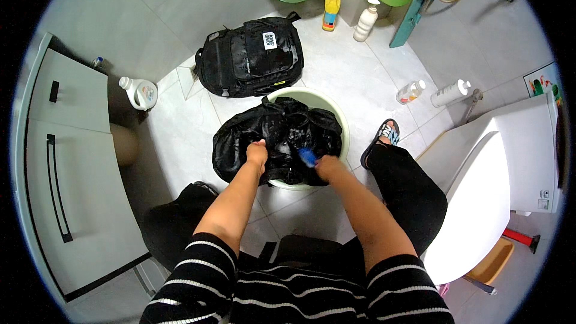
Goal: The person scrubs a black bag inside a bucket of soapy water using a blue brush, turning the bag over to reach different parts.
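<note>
A wet black bag (240, 138) lies bunched over a pale green basin (332, 103), with its left side hanging past the rim. White suds streak its middle. My left hand (257, 155) is closed on the bag's fabric. In my right hand (330, 168) is a blue scrubbing brush (308, 156), its head against the bag near the basin's right side. The brush's handle is hidden in my fingers.
Beyond the basin a black backpack (252, 54) lies on the tiles. A white jug (139, 93), yellow bottle (331, 6), white pump bottle (366, 21) and clear bottle (411, 92) stand around. A cabinet (78, 162) flanks my left, a toilet (474, 204) my right.
</note>
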A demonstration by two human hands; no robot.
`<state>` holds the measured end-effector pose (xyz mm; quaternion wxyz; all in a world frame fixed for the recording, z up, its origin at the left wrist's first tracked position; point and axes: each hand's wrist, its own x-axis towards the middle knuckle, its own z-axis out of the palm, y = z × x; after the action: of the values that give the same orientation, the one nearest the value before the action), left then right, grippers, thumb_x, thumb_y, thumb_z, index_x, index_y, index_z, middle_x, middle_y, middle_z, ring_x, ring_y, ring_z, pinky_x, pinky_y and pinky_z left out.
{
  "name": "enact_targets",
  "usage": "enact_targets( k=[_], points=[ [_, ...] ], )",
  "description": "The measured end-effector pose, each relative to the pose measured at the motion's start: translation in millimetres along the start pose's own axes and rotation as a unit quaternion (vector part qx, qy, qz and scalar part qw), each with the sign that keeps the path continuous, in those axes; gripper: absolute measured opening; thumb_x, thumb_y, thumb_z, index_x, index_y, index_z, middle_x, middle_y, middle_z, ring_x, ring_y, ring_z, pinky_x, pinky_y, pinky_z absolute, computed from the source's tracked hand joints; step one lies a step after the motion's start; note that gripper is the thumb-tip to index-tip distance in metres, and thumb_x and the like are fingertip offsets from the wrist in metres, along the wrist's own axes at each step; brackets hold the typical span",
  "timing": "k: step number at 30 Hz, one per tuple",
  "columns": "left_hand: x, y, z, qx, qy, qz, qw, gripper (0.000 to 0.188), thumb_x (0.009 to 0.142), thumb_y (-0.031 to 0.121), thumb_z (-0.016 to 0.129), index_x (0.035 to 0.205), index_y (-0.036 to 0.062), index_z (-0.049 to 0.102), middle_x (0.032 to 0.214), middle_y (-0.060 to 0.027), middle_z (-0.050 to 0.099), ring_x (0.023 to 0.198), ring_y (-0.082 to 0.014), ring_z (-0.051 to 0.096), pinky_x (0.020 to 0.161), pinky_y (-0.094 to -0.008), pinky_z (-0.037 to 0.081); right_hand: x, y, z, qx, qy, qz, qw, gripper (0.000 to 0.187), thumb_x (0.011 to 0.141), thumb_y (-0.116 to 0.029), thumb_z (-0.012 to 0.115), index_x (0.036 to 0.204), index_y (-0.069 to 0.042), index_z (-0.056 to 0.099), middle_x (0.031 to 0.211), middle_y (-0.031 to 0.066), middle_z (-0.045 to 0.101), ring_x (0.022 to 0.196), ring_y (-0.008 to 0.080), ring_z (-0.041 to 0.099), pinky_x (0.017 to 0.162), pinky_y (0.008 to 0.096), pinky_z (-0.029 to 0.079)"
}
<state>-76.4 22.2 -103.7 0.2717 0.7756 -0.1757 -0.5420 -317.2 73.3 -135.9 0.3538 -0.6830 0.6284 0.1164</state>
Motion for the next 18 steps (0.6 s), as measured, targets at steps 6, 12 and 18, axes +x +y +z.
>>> enact_targets(
  k=[6,12,18],
  points=[
    [-34,23,26,0.173,0.208,0.504,0.821,0.019,0.079,0.017,0.065,0.084,0.0050,0.052,0.080,-0.0090,0.053,0.072,-0.0263,0.054,0.069,-0.0364,0.044,-17,-46,-113,-0.019,-0.007,-0.016,1.000,0.025,0.083,-0.028,0.058,0.097,-0.010,0.066,0.100,0.0157,0.064,0.094,0.0329,0.061,0.081,0.0421,0.049],
    [-33,49,112,0.010,-0.178,-0.123,0.976,0.044,0.084,0.041,0.061,0.114,0.0098,0.053,0.100,-0.0094,0.059,0.082,-0.0235,0.060,0.068,-0.0397,0.049,-32,-21,-214,0.018,-0.018,0.038,0.999,0.028,0.085,-0.027,0.054,0.110,-0.020,0.064,0.106,0.0102,0.063,0.100,0.0278,0.059,0.086,0.0372,0.047],
    [7,64,127,-0.196,-0.181,-0.080,0.961,0.024,0.094,0.033,0.044,0.112,0.0187,0.051,0.117,-0.0076,0.050,0.105,-0.0270,0.046,0.096,-0.0500,0.032,-27,-15,-209,0.159,0.125,0.073,0.977,0.031,0.087,-0.031,0.052,0.113,-0.019,0.062,0.104,0.0130,0.063,0.097,0.0318,0.060,0.085,0.0391,0.047]
  ],
)
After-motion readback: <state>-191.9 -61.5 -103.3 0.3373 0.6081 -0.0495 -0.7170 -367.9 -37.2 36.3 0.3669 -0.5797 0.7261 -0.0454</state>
